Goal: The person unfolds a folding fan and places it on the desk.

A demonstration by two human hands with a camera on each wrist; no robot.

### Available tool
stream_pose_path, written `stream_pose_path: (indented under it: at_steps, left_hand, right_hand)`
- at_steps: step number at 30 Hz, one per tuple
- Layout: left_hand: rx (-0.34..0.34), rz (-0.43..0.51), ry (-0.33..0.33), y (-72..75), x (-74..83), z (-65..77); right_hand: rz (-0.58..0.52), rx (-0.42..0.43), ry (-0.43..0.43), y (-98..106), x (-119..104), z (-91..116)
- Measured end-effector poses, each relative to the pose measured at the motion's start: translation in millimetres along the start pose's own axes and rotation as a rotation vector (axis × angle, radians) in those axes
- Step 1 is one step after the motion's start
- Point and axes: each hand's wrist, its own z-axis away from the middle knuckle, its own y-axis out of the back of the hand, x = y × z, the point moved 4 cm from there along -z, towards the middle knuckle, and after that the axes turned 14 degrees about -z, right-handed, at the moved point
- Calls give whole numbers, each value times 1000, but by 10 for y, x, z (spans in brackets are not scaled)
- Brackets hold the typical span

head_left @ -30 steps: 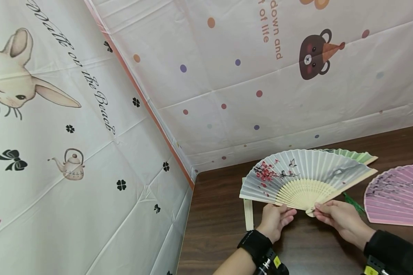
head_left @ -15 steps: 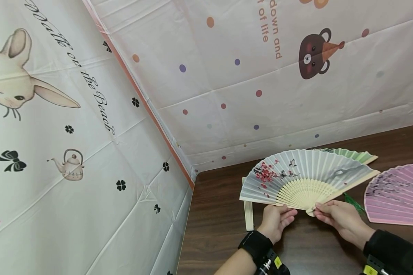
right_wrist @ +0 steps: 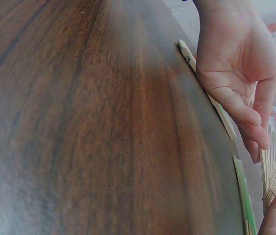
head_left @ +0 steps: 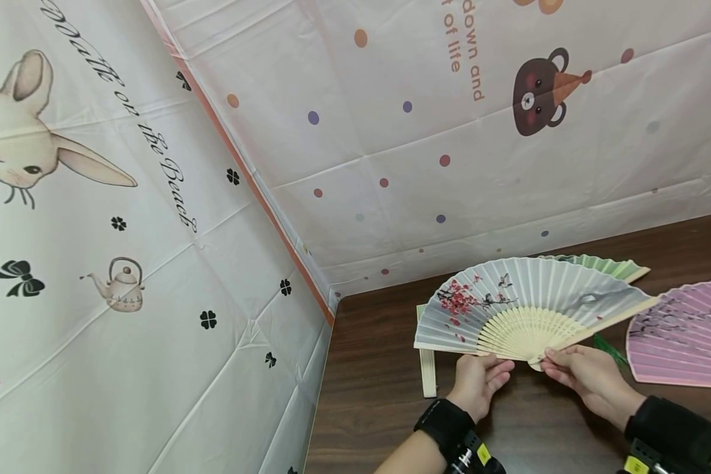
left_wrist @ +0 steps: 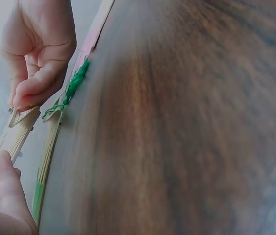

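“Two edges of the tabletop [head_left: 355, 388] show. Which ones?”

“The left edge, running down along a white cloth printed with a rabbit [head_left: 154, 368], and the back edge, meeting a dotted cloth [head_left: 391, 141]. Brown wood grain shows between that left edge and a closed pale fan [head_left: 428, 375], and again on the near side of the left hand [head_left: 476, 383] and the right hand [head_left: 589, 376].”

“And to the right?”

“A spread pink fan [head_left: 684, 337], cut off by the side of the head view. It lies near the right hand, with a green tassel [head_left: 611, 351] between them.”

“Where is the fan being handled?”

“Directly in front of both hands: an open grey-white fan [head_left: 536, 289] with red blossoms. It is tilted and raised off the wood, covering most of a green fan [head_left: 627, 270] behind it and the top of the closed one.”

“How is it gripped?”

“The right hand pinches the pivot end. The left hand pinches the lower left edge, its thumb against the pale ribs.”
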Motion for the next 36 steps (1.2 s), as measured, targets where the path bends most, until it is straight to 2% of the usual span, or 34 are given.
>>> stream_pose_path:
  at_steps: [6, 16, 25, 32, 36]
  left_hand:
    - [-17, -27, -2, 11, -27, 2]
    - [-149, -151, -5, 150, -48, 18]
    - [-169, -191, -33, 477, 53, 37]
    - [-253, -184, -29, 719, 103, 77]
    - [-297, -220, -52, 838, 148, 116]
  right_hand:
    - [32, -20, -5, 11, 7, 14]
    - [169, -36, -54, 83, 23, 85]
    - [248, -119, -85, 256, -26, 183]
    - [284, -189, -148, 329, 16, 287]
    - [325, -194, -158, 360, 61, 360]
